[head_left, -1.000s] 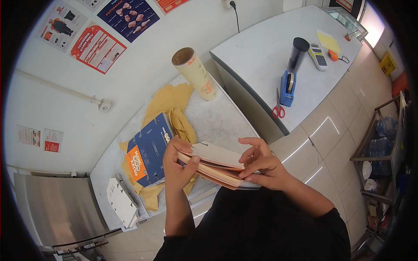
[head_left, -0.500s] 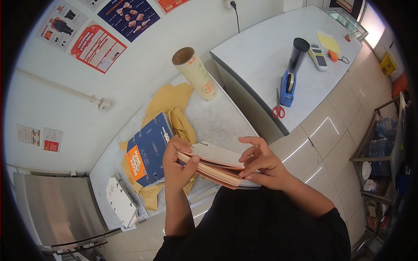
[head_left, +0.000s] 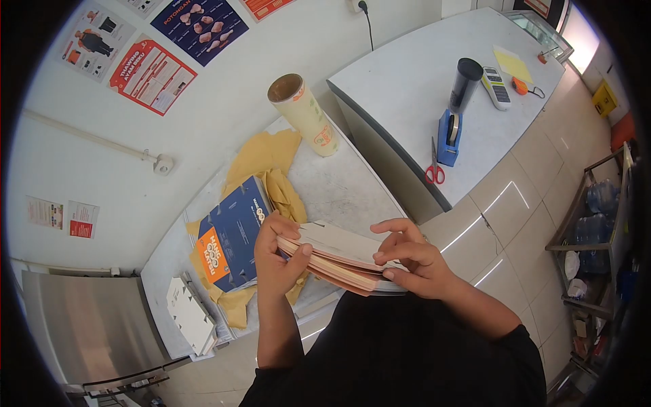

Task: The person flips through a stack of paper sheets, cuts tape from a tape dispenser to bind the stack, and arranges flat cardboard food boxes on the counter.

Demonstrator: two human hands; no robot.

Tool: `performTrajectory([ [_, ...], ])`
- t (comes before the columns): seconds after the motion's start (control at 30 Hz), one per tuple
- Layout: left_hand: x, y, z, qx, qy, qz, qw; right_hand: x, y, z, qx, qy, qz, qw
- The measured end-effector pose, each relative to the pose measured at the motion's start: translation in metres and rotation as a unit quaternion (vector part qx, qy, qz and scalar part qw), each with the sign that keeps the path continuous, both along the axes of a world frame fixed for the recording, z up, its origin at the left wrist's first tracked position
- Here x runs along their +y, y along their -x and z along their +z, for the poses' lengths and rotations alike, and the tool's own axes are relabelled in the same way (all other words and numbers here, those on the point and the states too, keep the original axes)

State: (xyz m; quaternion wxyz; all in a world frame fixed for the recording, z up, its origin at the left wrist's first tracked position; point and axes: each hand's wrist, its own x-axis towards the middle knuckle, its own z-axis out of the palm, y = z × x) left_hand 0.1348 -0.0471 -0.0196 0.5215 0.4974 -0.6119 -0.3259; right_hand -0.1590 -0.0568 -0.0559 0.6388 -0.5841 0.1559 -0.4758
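My left hand [head_left: 280,256] grips the left end of a stack of thin folded card sheets [head_left: 339,245], its thumb on the near edge. At the stack's right end is my right hand [head_left: 413,261], thumb and index finger at the edges of the sheets and the other fingers bent above. The sheets fan slightly apart there. Left of my left hand, a pile of blue and orange printed card [head_left: 234,234] lies on crumpled brown paper [head_left: 261,152]. White folded cards [head_left: 190,315] rest at the table's left end.
A large roll [head_left: 305,115] stands on the near table [head_left: 339,183]. The second table [head_left: 386,68] holds red scissors [head_left: 435,174], a blue tape dispenser [head_left: 448,139], a dark cup [head_left: 465,85], a card reader [head_left: 496,88] and yellow paper [head_left: 512,65]. A rack [head_left: 590,244] with bottles stands right.
The fingers of my right hand have shifted slightly along the right end of the stack, and the sheets there sit a little differently. My left hand keeps its hold.
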Motion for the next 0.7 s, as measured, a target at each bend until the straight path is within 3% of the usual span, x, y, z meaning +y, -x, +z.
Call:
performTrajectory([
  [0.33, 0.000, -0.001, 0.001, -0.014, 0.001, -0.001, 1.000, -0.006, -0.001, -0.003, 0.053, 0.147, -0.050, 0.986],
  [0.7, 0.000, 0.000, 0.000, 0.001, 0.000, 0.000, 1.000, -0.012, 0.007, -0.014, 0.032, 0.061, 0.012, 0.998],
])
